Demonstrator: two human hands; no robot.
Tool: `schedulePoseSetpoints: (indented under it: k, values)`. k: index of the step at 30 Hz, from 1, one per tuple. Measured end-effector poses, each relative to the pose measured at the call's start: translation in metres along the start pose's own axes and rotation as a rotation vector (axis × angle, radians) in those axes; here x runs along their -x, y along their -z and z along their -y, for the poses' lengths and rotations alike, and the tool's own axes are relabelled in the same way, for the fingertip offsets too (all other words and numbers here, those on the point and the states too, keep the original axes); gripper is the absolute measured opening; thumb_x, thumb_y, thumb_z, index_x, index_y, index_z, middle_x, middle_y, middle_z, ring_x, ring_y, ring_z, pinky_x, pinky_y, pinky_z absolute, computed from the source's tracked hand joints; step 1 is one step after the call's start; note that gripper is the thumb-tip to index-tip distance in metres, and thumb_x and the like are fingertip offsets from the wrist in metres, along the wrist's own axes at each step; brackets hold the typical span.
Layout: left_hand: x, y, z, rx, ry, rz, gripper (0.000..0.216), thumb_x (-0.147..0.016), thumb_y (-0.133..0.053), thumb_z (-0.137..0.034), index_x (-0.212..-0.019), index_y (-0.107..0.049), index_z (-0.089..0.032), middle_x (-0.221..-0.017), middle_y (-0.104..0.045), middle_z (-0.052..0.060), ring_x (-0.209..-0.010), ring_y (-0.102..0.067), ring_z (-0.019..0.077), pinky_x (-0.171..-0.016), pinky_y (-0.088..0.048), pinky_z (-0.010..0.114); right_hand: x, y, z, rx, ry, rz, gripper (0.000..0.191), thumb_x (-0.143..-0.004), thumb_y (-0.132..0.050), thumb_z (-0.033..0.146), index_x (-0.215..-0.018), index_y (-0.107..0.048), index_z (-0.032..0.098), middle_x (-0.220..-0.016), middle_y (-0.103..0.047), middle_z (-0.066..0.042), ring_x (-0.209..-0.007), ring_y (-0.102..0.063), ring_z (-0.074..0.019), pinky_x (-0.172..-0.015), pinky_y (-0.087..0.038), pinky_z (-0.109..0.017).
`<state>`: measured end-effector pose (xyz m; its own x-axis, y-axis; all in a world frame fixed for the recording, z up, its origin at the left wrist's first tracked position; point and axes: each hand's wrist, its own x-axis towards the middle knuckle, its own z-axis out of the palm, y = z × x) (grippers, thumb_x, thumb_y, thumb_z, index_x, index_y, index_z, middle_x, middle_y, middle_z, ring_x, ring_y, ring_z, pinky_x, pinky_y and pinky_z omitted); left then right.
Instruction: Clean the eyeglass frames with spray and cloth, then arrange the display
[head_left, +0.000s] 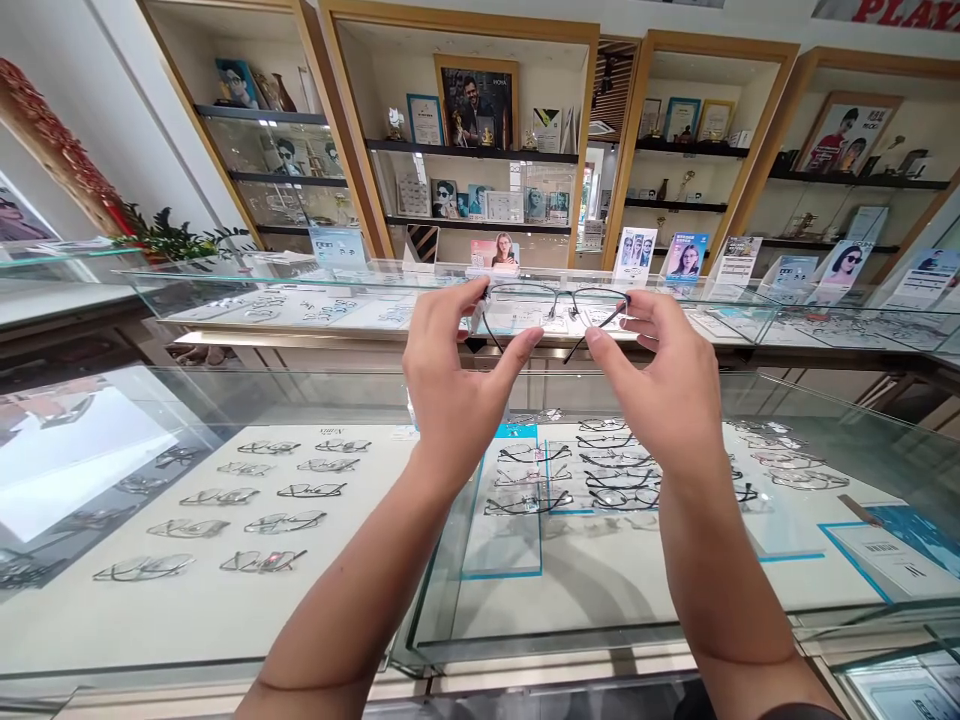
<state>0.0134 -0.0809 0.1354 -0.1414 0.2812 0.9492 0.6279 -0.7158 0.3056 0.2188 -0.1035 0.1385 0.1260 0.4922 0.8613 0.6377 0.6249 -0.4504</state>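
Observation:
A pair of eyeglasses (556,293) with a thin dark frame is held up in front of me, above the glass showcase. My left hand (459,350) grips its left side near the hinge, fingers closed on the frame and thumb close to the temple arm. On the other side, my right hand (660,370) pinches the right hinge area in the same way. The nose pads show between the lenses, and both temple arms point back toward me and down.
Below my arms, a glass showcase (592,640) holds rows of eyeglasses (615,470). More frames (285,520) lie in the left section. Farther off stands a second glass counter (315,310) with upright cards (686,258). Wood-framed shelves (472,150) line the wall, and a plant (180,240) is at left.

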Motion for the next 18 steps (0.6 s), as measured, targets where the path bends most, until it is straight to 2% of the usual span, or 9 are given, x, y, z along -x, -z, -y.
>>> schedulePoseSetpoints:
  k: [8, 12, 18]
  values:
    - [0.001, -0.004, 0.002, 0.014, 0.008, -0.02, 0.054, -0.091, -0.082, -0.056, -0.135, -0.068, -0.027, -0.127, -0.073, 0.008, -0.117, -0.068, 0.0262, -0.096, -0.061, 0.041, -0.002, 0.006, 0.023, 0.131, -0.171, 0.052, 0.045, -0.097, -0.069, 0.053, -0.135, -0.065, 0.029, -0.131, -0.077, -0.01, -0.12, -0.073, -0.035, -0.105, -0.056, -0.061]
    - [0.002, -0.004, 0.003, 0.036, -0.011, -0.041, 0.056, -0.091, -0.083, -0.056, -0.137, -0.068, -0.029, -0.13, -0.072, 0.009, -0.123, -0.066, 0.0284, -0.103, -0.059, 0.045, -0.003, 0.005, 0.026, 0.128, -0.186, 0.063, 0.045, -0.097, -0.069, 0.054, -0.135, -0.065, 0.029, -0.131, -0.077, -0.011, -0.12, -0.073, -0.0357, -0.104, -0.056, -0.059]
    - [0.003, -0.006, 0.005, 0.085, -0.003, -0.052, 0.057, -0.09, -0.085, -0.055, -0.138, -0.068, -0.03, -0.132, -0.071, 0.008, -0.125, -0.065, 0.0289, -0.104, -0.059, 0.045, -0.002, 0.004, 0.025, 0.144, -0.178, 0.053, 0.045, -0.096, -0.07, 0.053, -0.133, -0.064, 0.028, -0.13, -0.077, -0.011, -0.12, -0.073, -0.0356, -0.102, -0.056, -0.058]
